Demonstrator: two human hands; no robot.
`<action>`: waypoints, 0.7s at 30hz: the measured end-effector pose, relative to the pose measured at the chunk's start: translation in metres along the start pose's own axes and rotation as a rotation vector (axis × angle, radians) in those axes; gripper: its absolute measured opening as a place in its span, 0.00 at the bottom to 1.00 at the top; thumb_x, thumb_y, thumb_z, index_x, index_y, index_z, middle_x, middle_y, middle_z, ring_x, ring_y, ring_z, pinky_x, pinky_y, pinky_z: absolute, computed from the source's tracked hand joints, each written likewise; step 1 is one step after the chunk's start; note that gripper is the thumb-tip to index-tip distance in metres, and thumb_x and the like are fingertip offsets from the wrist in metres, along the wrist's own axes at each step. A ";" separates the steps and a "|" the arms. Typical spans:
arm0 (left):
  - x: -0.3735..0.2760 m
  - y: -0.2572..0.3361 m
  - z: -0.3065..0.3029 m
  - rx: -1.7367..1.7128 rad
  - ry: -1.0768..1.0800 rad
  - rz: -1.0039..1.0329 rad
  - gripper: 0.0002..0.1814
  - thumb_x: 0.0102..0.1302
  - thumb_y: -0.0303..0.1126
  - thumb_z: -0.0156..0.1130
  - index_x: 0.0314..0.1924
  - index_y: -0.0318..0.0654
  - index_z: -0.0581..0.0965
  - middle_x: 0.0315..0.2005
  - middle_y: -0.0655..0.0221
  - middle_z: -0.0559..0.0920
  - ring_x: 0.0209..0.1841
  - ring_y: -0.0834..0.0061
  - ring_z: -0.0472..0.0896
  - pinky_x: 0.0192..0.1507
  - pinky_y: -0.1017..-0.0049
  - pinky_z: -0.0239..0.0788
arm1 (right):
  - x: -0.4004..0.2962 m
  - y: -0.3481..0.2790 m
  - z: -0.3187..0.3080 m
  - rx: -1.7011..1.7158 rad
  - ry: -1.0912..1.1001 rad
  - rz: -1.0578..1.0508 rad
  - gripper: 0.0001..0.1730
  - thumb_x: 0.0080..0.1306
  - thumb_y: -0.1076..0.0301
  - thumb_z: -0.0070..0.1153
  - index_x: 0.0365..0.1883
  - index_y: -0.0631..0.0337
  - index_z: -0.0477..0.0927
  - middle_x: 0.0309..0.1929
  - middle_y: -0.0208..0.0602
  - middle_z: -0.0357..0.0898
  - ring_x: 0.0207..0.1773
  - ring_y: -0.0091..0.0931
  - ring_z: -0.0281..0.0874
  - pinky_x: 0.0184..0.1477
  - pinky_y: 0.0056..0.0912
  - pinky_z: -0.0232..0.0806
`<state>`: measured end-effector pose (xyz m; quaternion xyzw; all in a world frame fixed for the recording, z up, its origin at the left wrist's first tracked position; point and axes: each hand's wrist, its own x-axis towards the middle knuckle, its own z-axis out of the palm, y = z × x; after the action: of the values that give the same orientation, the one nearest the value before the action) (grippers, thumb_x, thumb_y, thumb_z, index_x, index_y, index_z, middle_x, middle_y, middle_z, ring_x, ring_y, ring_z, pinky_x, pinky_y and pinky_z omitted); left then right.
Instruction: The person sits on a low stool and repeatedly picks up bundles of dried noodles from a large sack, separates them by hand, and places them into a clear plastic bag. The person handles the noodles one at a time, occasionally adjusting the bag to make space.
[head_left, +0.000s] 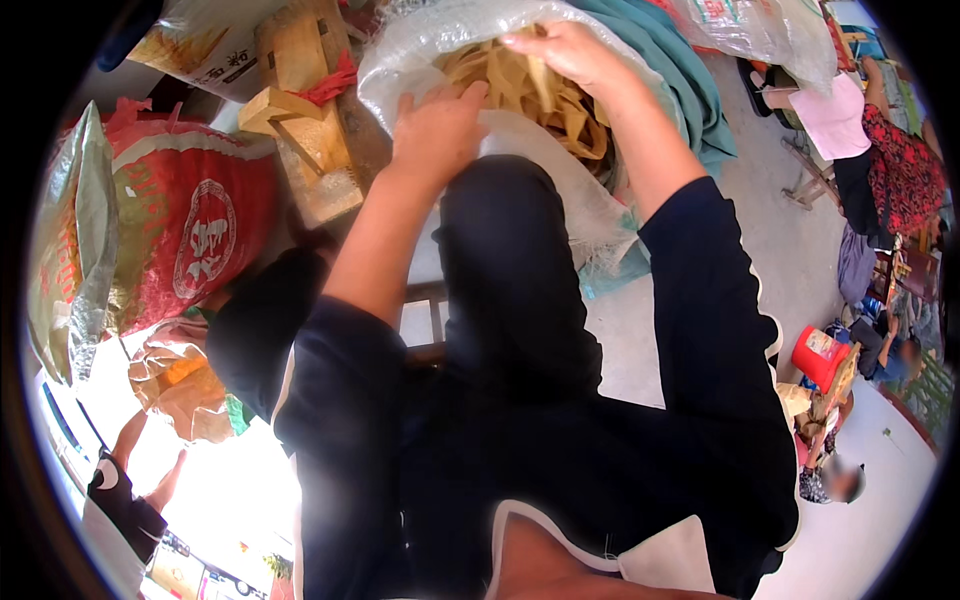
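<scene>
A white woven plastic sack (420, 45) stands gaping before my knees, with a loose heap of long, thin, yellow-brown strips (581, 124) inside; their material is unclear. At the sack's mouth my right hand (574, 56) holds a pale strip between thumb and fingers, and it hangs down over the heap. My left hand (442, 127) reaches over the near left rim, fingertips among the strips; whether it grips any is hidden. Teal cloth or sacking (675, 82) surrounds the sack's right side.
Left of the sack stands a wooden bench with an upright block (300, 142) and a red tie. Beside it are a red printed sack (202, 217) and a crumpled brown bag (184, 382). Other people sit at the right, near a red bucket (819, 358); another person stands lower left.
</scene>
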<state>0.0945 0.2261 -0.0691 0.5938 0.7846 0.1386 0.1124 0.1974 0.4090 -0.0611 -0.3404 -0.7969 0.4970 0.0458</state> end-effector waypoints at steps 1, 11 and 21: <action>-0.002 -0.005 0.003 0.020 -0.089 -0.033 0.20 0.60 0.31 0.55 0.54 0.48 0.74 0.44 0.63 0.81 0.54 0.64 0.75 0.58 0.54 0.59 | 0.003 0.000 0.003 -0.351 -0.023 -0.008 0.24 0.64 0.51 0.55 0.43 0.66 0.81 0.44 0.47 0.82 0.43 0.39 0.80 0.48 0.38 0.69; -0.003 -0.010 0.003 -0.409 0.058 -0.226 0.24 0.61 0.32 0.57 0.58 0.37 0.71 0.46 0.59 0.81 0.49 0.60 0.79 0.56 0.65 0.66 | -0.112 0.079 -0.028 -1.049 0.394 0.022 0.14 0.60 0.64 0.56 0.42 0.61 0.78 0.42 0.46 0.81 0.47 0.41 0.77 0.46 0.46 0.70; 0.015 -0.004 -0.006 -0.847 0.213 -0.254 0.35 0.65 0.29 0.54 0.69 0.32 0.52 0.47 0.59 0.81 0.51 0.64 0.79 0.53 0.70 0.69 | -0.075 0.008 0.003 -0.776 -0.050 -0.063 0.14 0.59 0.62 0.51 0.36 0.63 0.78 0.36 0.56 0.78 0.42 0.49 0.76 0.44 0.48 0.68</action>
<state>0.0848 0.2391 -0.0649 0.3768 0.7326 0.4928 0.2800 0.2574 0.3652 -0.0490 -0.2954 -0.9366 0.1651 -0.0907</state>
